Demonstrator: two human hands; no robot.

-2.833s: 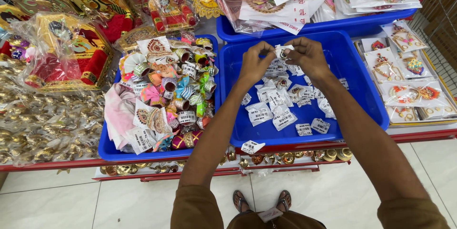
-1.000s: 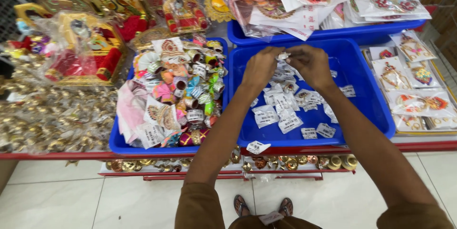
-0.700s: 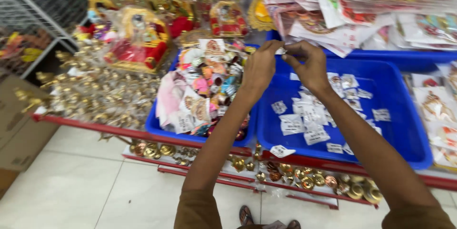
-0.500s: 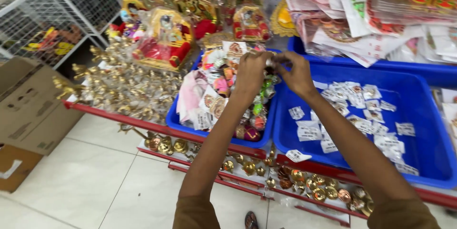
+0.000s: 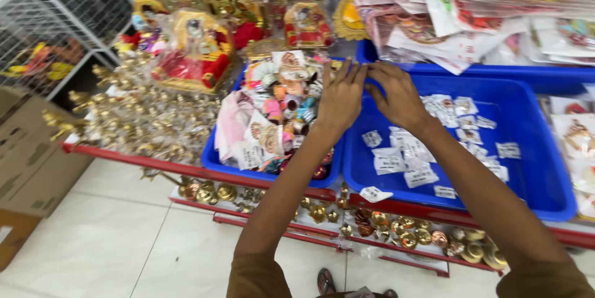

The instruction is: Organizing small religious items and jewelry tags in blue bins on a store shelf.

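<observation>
Both hands have slid over to the left since a moment ago, from above the big blue plastic tray (image 5: 533,168) to the edge where two trays meet. Left hand (image 5: 341,96) and right hand (image 5: 396,95) are meeting at the fingertips, fingers bent in close together. I cannot tell if they are pinching anything between them. Just under and to the right of the right hand, small clear packets with white labels (image 5: 403,158) are lying loose in the big blue tray. Under the left hand, a smaller blue tray (image 5: 217,157) is holding a heap of colourful little packed trinkets (image 5: 282,103). Further left of that hand, shiny gold figurines (image 5: 133,121) are crowding a red shelf (image 5: 124,158).
</observation>
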